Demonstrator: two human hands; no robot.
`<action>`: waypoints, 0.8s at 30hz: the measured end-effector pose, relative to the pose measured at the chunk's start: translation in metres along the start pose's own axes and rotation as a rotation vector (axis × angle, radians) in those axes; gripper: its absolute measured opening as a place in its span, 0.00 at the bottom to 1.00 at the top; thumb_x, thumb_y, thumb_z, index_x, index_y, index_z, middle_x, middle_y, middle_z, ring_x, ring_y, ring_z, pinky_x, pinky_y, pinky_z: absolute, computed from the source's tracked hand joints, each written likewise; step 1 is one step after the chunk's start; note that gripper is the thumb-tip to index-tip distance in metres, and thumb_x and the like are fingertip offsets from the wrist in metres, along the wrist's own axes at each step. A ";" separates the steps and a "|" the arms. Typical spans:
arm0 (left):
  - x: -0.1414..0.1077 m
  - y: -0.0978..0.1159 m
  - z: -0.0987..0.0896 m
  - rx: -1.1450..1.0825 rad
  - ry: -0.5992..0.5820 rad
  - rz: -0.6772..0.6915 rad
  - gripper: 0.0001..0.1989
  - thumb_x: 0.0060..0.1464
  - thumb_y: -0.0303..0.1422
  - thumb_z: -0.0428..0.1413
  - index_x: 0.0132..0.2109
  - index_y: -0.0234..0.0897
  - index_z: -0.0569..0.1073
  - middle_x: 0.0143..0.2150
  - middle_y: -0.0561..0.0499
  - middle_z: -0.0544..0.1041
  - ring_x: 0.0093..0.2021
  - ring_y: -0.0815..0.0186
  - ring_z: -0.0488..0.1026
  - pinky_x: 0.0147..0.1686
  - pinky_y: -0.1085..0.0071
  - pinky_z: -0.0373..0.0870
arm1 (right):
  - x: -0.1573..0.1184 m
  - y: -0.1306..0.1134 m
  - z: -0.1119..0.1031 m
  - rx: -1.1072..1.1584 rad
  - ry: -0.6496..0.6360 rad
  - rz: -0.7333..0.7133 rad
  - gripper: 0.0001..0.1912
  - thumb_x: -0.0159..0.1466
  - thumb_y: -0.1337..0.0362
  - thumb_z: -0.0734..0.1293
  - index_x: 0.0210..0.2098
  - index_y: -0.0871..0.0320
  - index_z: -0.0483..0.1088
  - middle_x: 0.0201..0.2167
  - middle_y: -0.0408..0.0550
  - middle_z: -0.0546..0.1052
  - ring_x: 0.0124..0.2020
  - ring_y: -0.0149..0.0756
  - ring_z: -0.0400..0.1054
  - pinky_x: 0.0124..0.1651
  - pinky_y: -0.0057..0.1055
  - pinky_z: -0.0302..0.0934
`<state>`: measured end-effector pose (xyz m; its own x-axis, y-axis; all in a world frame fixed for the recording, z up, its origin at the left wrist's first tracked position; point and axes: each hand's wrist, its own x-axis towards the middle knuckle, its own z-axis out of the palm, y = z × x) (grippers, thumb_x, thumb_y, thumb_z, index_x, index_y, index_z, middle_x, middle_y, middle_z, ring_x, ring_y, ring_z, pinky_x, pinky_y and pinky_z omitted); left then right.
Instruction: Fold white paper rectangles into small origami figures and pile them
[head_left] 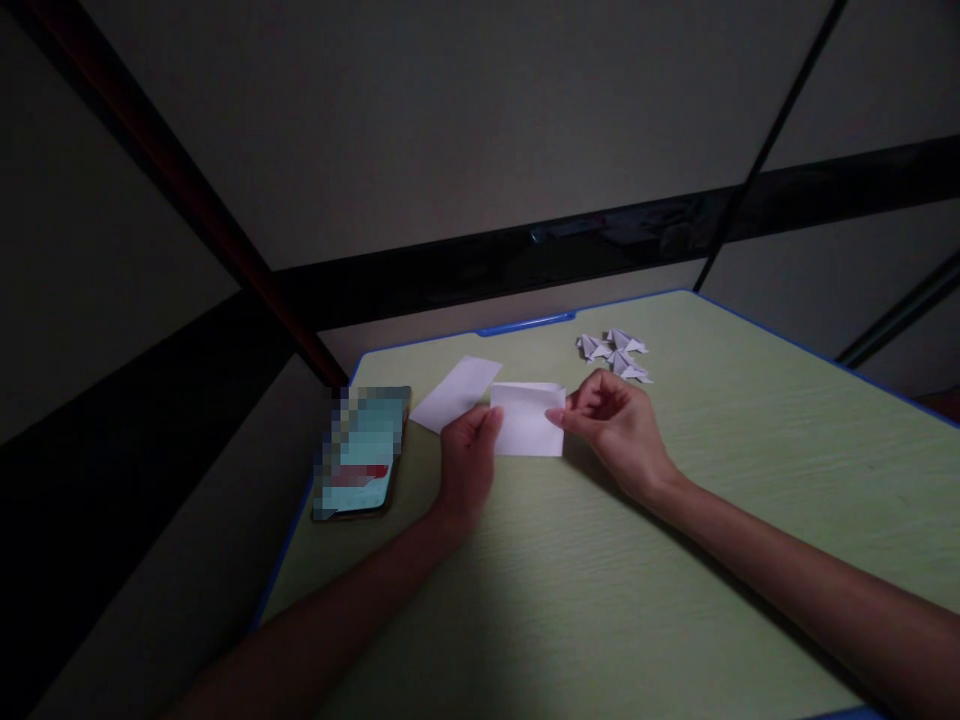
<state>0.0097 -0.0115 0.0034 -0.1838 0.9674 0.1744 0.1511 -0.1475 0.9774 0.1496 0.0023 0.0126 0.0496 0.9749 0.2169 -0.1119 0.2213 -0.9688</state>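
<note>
A folded sheet of white paper (526, 422) is held up between my two hands, its upper edge showing two layers slightly apart. My left hand (469, 455) pinches the left edge, thumb in front. At the right edge, my right hand (615, 425) grips the sheet between thumb and fingers, the other fingers curled. Behind my left hand another piece of white paper (457, 392) lies on the table, partly covered by that hand. Several small folded paper figures (621, 345) sit close together beyond my right hand.
A phone (364, 450) with a lit, partly blurred screen lies at the table's left edge. The pale green table (750, 460) has a blue rim and a blue strip (525, 324) at its far edge. Panels with a dark band (480, 258) stand behind it.
</note>
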 end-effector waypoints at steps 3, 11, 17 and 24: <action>0.004 -0.008 -0.001 -0.114 -0.003 -0.067 0.13 0.45 0.38 0.50 0.20 0.35 0.59 0.18 0.57 0.55 0.21 0.73 0.52 0.20 0.76 0.49 | -0.003 0.002 0.001 -0.056 -0.042 -0.047 0.10 0.43 0.70 0.68 0.18 0.59 0.61 0.16 0.38 0.66 0.18 0.24 0.57 0.23 0.25 0.52; 0.006 -0.015 -0.001 -0.266 -0.023 -0.112 0.11 0.44 0.37 0.52 0.22 0.34 0.62 0.20 0.57 0.57 0.21 0.74 0.53 0.19 0.77 0.49 | -0.005 -0.001 0.004 -0.096 -0.087 0.143 0.04 0.41 0.68 0.70 0.19 0.61 0.72 0.18 0.44 0.73 0.18 0.26 0.61 0.21 0.25 0.53; 0.005 -0.014 0.000 -0.295 -0.041 -0.102 0.12 0.44 0.37 0.52 0.21 0.34 0.62 0.19 0.57 0.56 0.21 0.74 0.53 0.20 0.77 0.50 | -0.003 0.001 0.002 -0.059 -0.026 0.189 0.07 0.40 0.68 0.70 0.22 0.61 0.74 0.13 0.40 0.69 0.14 0.23 0.54 0.17 0.23 0.47; 0.004 -0.015 0.001 -0.289 -0.028 -0.105 0.12 0.43 0.37 0.53 0.21 0.34 0.62 0.18 0.58 0.56 0.20 0.74 0.53 0.20 0.77 0.49 | 0.000 0.006 0.001 0.032 -0.100 0.133 0.24 0.42 0.68 0.70 0.41 0.61 0.70 0.21 0.43 0.73 0.14 0.20 0.51 0.16 0.23 0.46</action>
<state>0.0071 -0.0049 -0.0103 -0.1562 0.9852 0.0711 -0.1508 -0.0949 0.9840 0.1483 0.0033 0.0071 -0.0670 0.9927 0.0999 -0.1428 0.0896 -0.9857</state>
